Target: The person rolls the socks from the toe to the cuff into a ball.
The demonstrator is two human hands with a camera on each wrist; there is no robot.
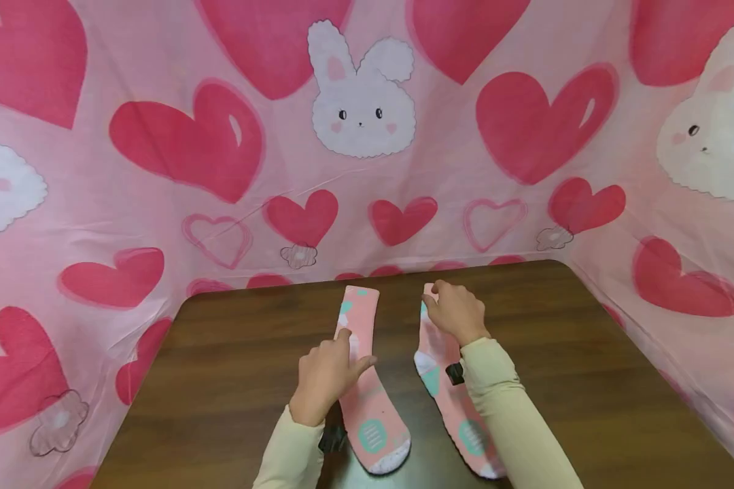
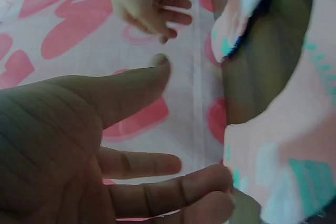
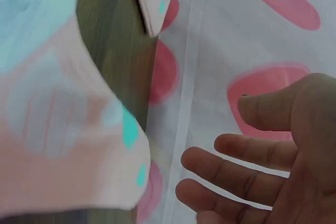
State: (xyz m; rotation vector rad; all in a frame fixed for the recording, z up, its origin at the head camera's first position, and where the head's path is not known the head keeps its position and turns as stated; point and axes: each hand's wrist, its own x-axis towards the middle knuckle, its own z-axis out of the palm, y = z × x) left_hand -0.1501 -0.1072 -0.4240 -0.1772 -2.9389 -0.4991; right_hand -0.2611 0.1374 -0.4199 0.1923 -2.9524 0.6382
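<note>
Two pink socks lay on a brown wooden table, side by side with a gap between them. Their toes pointed at the person and their top ends pointed at the cloth wall (image 1: pixel 367 183), which had hearts and white bunnies on it. The left sock (image 1: pixel 376 404) lay just to the right of the left hand (image 1: pixel 326 373) and partly under its pointer finger and thumb. That hand was wide, with the thumb sticking out and the fingers loose. I could not tell if a fingertip touched the sock's edge.

The right sock (image 1: pixel 443 390) started under the right hand (image 1: pixel 459 311), near its top end, and ran down toward the person. The right wrist view showed the sock a little apart from the fingertips. This hand was wide too, with its fingers spread and almost straight. The right sleeve (image 1: pixel 516 407) hid some of the sock's right edge, down by the toe. Both socks had white toes and a round green patch with white stripes.
</note>
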